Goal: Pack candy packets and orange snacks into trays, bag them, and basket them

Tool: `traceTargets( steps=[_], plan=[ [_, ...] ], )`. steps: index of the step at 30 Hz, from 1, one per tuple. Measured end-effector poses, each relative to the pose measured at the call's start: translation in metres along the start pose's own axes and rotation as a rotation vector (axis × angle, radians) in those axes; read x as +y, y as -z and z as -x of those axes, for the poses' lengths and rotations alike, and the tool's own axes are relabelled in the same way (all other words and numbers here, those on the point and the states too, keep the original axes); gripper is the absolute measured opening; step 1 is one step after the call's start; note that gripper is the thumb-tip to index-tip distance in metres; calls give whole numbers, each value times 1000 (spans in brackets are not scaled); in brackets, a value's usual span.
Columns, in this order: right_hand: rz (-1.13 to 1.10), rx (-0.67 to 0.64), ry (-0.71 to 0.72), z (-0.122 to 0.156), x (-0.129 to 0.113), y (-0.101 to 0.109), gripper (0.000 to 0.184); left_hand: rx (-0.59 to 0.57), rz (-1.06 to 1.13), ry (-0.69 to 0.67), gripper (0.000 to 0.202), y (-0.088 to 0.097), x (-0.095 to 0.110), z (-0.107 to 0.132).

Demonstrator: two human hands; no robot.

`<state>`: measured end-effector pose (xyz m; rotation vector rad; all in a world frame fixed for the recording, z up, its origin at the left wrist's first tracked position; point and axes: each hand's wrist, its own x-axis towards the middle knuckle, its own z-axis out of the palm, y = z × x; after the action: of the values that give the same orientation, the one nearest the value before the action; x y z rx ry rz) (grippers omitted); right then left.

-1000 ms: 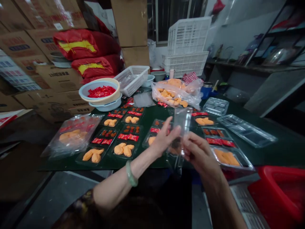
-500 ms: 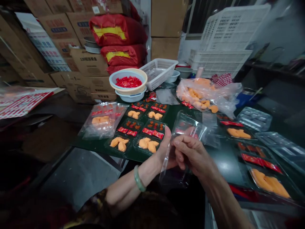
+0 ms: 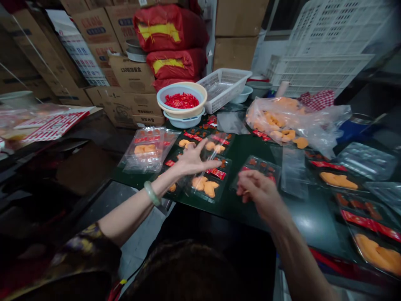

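Seen from the head camera, the left hand (image 3: 194, 159) is spread wide, fingers fanned, just above a black tray (image 3: 216, 186) holding orange pieces and red sachets. A clear plastic strip (image 3: 209, 155) crosses at the fingers, but whether they grip it I cannot tell. A pale green bangle (image 3: 152, 193) circles the left wrist.

The right hand (image 3: 258, 192) is curled, fingertips drawn together and blurred, with a second black tray (image 3: 260, 168) close at its 12 o'clock. Whether it pinches anything cannot be told.

Both trays sit on a dark green bench (image 3: 308, 217). At 9 o'clock from the left hand lies a clear bag (image 3: 147, 150) of orange pieces; at 12 o'clock, a stacked bowl of red bits (image 3: 181, 100) beside a white plastic basket (image 3: 224, 90). A large clear bag of orange pieces (image 3: 291, 121) lies at 1 o'clock from the right hand, and a clear plastic sheet (image 3: 293, 173) at 3 o'clock — beyond it, clear tray lids (image 3: 365, 161).
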<state>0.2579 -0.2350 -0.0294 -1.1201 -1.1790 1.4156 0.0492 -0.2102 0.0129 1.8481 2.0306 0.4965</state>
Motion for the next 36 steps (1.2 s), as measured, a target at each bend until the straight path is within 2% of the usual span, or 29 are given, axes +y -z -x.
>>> traceTargets(
  steps=[3, 6, 9, 14, 17, 22, 26, 29, 31, 34, 36],
  plan=[
    [36, -30, -118, 4, 27, -12, 33, -55, -267, 45, 108, -31, 8, -4],
    [47, -29, -181, 7, 48, -20, 41, -74, -435, 43, 107, -60, 14, -9],
    [68, -19, -209, 3, 60, -23, 48, -69, -544, 71, 102, -77, 13, -17],
    [238, -43, -105, -11, 78, -24, 52, -61, -607, 106, 91, -85, 11, -24],
    [299, -37, -36, -17, 85, -22, 43, -30, -599, 64, 84, -88, 10, -22],
    [344, 46, 89, -21, 83, -19, 22, 36, -566, -37, 69, -87, 2, -15],
    [234, 128, 19, -22, 81, -30, 19, -17, -308, 72, 61, -87, -10, -15],
    [-5, 250, -127, -21, 77, -40, 27, -6, 23, 172, 62, -91, -22, -18],
    [-150, 285, -198, -20, 71, -45, 31, 35, 299, 213, 65, -93, -29, -18],
    [-213, 241, -211, -20, 59, -45, 30, 47, 713, 285, 70, -91, -35, -12],
    [-219, 175, -209, -21, 52, -44, 31, 42, 899, 322, 73, -86, -33, -5]
  ],
)
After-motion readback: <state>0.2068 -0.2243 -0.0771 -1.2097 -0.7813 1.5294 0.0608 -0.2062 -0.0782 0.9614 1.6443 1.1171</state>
